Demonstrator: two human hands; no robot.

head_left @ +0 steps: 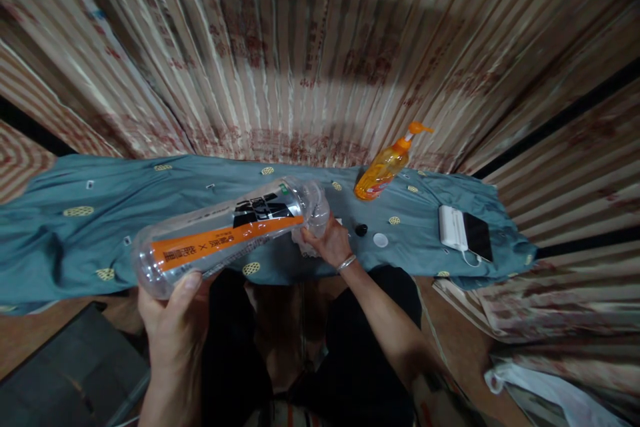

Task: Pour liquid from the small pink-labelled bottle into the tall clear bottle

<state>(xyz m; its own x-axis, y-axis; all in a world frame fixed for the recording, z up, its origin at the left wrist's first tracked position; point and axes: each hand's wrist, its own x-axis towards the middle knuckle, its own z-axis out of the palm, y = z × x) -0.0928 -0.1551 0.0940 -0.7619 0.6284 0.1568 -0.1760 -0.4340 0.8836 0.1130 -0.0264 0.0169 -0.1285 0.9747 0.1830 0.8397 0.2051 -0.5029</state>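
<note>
A large clear plastic bottle with an orange, black and silver label lies tilted across the front of me, its neck end to the right. My left hand grips its base from below, thumb on the near side. At the neck end, my right hand is closed on a crumpled, translucent sheet that looks like thin plastic or tissue. Those fingers press close against the bottle's neck, and their tips are partly hidden. Just right of this hand are a small black cap and a white round disc.
A pump bottle of orange liquid stands at the back of the cloth-covered table. On the right, a white power bank is cabled to a dark phone. Striped curtains hang behind; a dark box is lower left.
</note>
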